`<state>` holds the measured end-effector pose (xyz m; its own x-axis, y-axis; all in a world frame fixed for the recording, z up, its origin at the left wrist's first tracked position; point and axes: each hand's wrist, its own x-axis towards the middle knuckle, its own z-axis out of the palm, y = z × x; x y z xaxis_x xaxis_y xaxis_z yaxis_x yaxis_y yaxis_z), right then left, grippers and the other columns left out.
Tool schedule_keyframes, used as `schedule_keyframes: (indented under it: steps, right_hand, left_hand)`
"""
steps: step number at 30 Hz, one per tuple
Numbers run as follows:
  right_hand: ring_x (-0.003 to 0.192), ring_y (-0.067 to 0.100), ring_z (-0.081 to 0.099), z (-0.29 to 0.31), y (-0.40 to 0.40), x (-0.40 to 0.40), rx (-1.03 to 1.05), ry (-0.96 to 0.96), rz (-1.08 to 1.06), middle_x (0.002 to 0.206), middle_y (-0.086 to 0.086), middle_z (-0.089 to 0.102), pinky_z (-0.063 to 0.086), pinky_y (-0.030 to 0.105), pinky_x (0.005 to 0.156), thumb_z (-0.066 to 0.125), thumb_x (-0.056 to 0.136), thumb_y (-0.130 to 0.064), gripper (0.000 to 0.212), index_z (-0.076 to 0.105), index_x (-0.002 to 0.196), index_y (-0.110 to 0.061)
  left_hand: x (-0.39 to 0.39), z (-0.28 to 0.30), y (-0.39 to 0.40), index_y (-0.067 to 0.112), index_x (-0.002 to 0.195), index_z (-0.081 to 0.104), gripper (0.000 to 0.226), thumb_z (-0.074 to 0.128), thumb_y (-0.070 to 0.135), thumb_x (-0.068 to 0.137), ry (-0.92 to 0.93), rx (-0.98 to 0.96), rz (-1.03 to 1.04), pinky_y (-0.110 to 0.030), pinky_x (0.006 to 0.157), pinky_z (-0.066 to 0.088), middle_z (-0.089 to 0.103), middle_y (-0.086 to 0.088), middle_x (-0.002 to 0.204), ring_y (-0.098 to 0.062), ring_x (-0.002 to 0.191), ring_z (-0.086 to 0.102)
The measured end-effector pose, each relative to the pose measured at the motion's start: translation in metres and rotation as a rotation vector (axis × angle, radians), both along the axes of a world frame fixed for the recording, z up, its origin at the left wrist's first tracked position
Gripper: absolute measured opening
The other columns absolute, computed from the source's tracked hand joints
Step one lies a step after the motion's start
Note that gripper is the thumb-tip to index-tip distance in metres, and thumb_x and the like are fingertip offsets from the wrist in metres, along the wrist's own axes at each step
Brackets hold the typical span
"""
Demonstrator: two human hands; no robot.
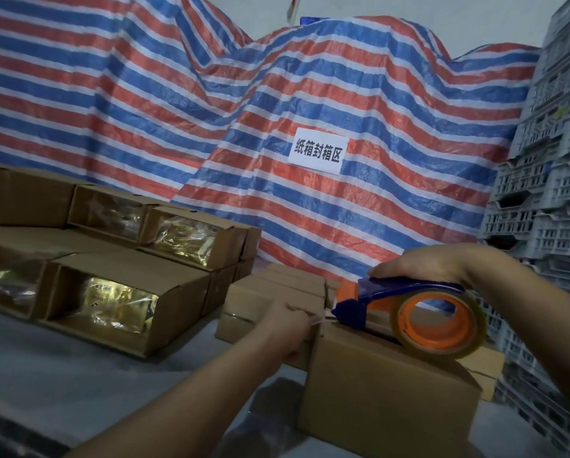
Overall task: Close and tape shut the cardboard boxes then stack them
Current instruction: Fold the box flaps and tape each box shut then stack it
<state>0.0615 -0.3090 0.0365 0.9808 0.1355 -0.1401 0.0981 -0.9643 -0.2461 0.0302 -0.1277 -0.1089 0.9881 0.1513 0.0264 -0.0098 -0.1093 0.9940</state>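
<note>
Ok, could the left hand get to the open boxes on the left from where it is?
Probably yes. The left hand pinches the tape end at the front box, so it must let go first. Only bare table lies between it and the open boxes; nothing blocks the way.

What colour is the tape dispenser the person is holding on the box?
The tape dispenser is dark blue with an orange core, seen clearly in the head view.

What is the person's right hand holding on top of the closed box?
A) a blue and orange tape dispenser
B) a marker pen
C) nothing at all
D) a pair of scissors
A: the right hand grips the handle of a blue and orange tape dispenser, which rests on the top of the cardboard box, while the left hand pinches the tape end at the box's edge.
</note>
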Motion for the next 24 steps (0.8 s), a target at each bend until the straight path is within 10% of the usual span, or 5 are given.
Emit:
schedule_keyframes:
  steps: [13,19,24]
  right_hand:
    - [0.078,-0.01,0.066,-0.002,0.004,-0.002,-0.326,-0.077,0.266,0.078,-0.03,0.068,0.047,0.01,0.06,0.044,0.107,-0.04,0.015,0.056,0.099,-0.041]
    - [0.089,0.001,0.067,0.0,0.005,0.0,-0.498,-0.106,0.359,0.098,-0.017,0.067,0.049,0.015,0.072,0.052,0.105,-0.033,0.016,0.052,0.116,-0.045]
    - [0.089,0.0,0.068,-0.001,0.003,0.002,-0.464,-0.107,0.348,0.099,-0.015,0.069,0.05,0.014,0.073,0.05,0.106,-0.034,0.012,0.053,0.113,-0.043]
  left_hand:
    - [0.01,-0.012,-0.006,0.021,0.108,0.05,0.012,0.048,0.03,0.1,0.013,0.194,-0.064,-0.022,0.054,0.039,0.052,-0.002,0.092,-0.012,0.068,0.046]
    - [0.001,-0.024,-0.002,0.024,0.094,0.05,0.01,0.045,0.028,0.102,0.172,0.263,-0.211,-0.023,0.055,0.041,0.053,-0.001,0.089,-0.013,0.07,0.049]
    - [0.003,-0.033,0.0,0.023,0.109,0.054,0.017,0.039,0.027,0.105,-0.194,0.034,-0.013,-0.035,0.084,0.049,0.059,0.003,0.104,-0.011,0.091,0.055]
